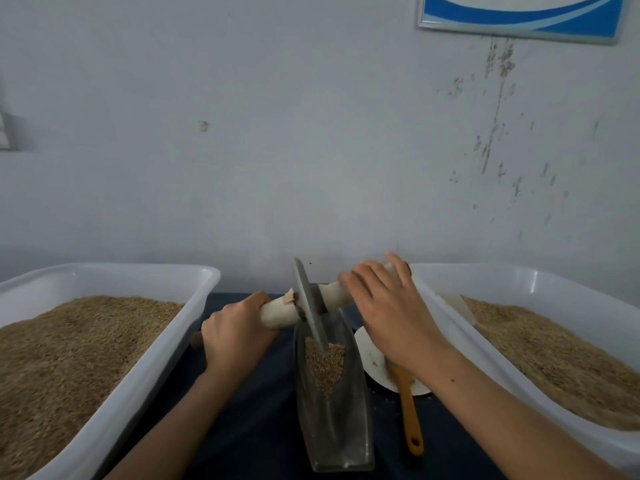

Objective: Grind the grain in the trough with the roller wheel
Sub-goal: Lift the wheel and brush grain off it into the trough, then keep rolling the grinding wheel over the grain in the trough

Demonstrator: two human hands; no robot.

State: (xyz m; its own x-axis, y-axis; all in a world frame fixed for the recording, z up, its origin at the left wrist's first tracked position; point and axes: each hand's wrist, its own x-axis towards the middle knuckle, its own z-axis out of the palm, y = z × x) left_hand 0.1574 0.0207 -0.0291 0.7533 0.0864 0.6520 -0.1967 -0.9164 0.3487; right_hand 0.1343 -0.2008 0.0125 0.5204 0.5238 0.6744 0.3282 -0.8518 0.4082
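A narrow grey metal trough (349,441) lies lengthwise on the dark table in front of me. Brown grain (325,365) sits in its middle. A thin grey roller wheel (308,299) stands on edge in the far part of the trough, on a pale wooden axle handle (280,313). My left hand (235,337) grips the left end of the handle. My right hand (388,306) lies over the right end with its fingers stretched out flat, pressing on it.
Two large white tubs filled with grain flank the trough, one on the left (145,372) and one on the right (519,285). A white plate (374,365) and an orange-handled brush (410,417) lie right of the trough. A grey wall stands behind.
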